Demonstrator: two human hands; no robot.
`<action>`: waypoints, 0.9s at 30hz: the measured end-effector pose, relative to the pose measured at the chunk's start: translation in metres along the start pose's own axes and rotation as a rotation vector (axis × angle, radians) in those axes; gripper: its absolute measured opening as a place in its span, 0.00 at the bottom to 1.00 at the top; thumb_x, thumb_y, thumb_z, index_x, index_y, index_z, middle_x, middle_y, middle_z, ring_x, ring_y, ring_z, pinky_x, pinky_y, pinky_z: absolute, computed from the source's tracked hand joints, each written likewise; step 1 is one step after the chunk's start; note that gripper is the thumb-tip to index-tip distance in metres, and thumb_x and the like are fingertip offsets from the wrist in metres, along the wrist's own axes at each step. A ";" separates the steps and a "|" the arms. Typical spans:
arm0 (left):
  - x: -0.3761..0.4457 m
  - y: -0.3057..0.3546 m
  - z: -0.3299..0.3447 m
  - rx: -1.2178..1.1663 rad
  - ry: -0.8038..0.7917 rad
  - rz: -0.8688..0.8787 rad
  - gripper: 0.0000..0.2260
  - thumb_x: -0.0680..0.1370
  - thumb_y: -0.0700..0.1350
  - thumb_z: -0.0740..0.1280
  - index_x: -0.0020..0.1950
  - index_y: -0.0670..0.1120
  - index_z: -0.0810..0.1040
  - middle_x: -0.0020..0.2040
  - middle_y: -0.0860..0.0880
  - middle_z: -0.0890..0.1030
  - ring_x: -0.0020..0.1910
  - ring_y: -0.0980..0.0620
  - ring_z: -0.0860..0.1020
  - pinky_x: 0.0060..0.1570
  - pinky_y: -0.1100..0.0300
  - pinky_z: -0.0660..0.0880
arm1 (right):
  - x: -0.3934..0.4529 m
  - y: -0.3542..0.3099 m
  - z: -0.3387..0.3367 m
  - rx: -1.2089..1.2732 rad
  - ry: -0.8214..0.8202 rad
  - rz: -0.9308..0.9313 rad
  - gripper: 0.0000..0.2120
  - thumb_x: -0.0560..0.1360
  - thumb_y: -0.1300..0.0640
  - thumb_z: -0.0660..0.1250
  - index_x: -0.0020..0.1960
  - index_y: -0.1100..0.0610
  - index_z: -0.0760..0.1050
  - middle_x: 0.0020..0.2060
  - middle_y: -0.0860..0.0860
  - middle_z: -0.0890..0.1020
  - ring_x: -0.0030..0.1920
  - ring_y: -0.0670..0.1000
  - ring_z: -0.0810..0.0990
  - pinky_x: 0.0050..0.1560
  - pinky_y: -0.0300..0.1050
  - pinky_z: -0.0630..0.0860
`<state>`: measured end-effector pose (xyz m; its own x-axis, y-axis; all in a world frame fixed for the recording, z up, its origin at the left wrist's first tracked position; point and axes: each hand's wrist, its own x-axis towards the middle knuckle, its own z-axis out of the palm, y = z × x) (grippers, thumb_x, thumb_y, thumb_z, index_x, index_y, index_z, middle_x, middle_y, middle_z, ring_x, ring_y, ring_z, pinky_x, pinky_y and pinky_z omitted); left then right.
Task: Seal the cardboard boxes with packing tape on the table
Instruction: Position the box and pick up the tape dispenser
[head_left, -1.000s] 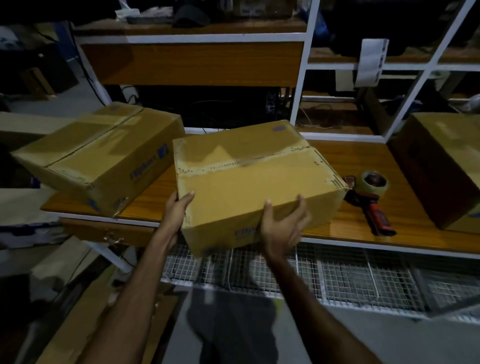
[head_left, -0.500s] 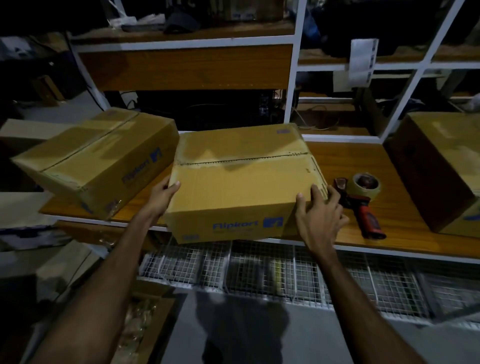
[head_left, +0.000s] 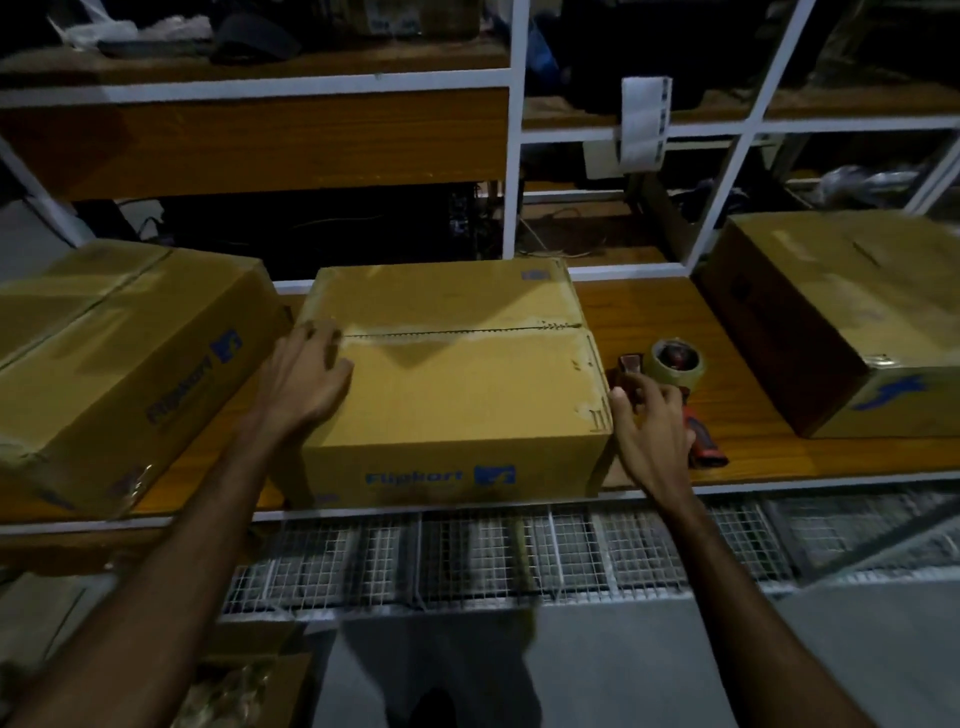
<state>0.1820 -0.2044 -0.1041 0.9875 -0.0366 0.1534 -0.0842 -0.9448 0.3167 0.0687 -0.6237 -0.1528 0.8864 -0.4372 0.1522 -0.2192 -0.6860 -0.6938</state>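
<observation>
A brown Flipkart cardboard box (head_left: 467, 384) sits flat in the middle of the wooden table (head_left: 636, 312), its top flaps closed along a centre seam. My left hand (head_left: 306, 379) rests on the box's top near its left edge, fingers spread. Just right of the box lies a tape dispenser (head_left: 675, 361) with a roll of tan tape and a red handle. My right hand (head_left: 649, 423) lies over that handle, fingertips touching the dispenser beside the box's right side; no closed grip shows.
A second box (head_left: 119, 353) sits tilted at the table's left end, touching the middle box. A third box (head_left: 852, 312) stands at the right. White shelf posts (head_left: 511, 156) rise behind. Wire mesh baskets (head_left: 493, 556) hang below the table edge.
The middle box went from held and tilted to set down flat on the table. My left hand moved onto its top; my right hand left the box and reached the tape dispenser.
</observation>
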 end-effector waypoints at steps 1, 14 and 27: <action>0.007 0.008 0.005 0.029 -0.006 0.073 0.24 0.83 0.57 0.62 0.78 0.52 0.67 0.78 0.42 0.67 0.74 0.38 0.67 0.71 0.36 0.67 | 0.014 0.008 -0.002 -0.050 -0.041 0.032 0.23 0.86 0.40 0.59 0.76 0.49 0.71 0.71 0.56 0.71 0.66 0.58 0.75 0.73 0.65 0.64; 0.053 0.064 0.044 0.075 -0.163 0.406 0.29 0.83 0.66 0.54 0.78 0.53 0.70 0.79 0.43 0.68 0.78 0.42 0.64 0.74 0.31 0.61 | 0.107 0.066 0.000 -0.705 -0.421 0.281 0.36 0.77 0.41 0.73 0.79 0.44 0.59 0.64 0.61 0.70 0.63 0.65 0.77 0.65 0.66 0.76; 0.059 0.068 0.052 0.030 -0.077 0.368 0.32 0.80 0.69 0.55 0.77 0.52 0.73 0.78 0.44 0.71 0.78 0.43 0.66 0.74 0.35 0.62 | 0.122 0.084 0.008 -0.580 -0.295 0.192 0.22 0.79 0.49 0.69 0.70 0.47 0.66 0.46 0.55 0.81 0.46 0.61 0.83 0.46 0.55 0.80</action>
<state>0.2413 -0.2881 -0.1224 0.8991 -0.3988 0.1805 -0.4325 -0.8729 0.2259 0.1615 -0.7297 -0.1985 0.8658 -0.4622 -0.1918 -0.4945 -0.8489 -0.1865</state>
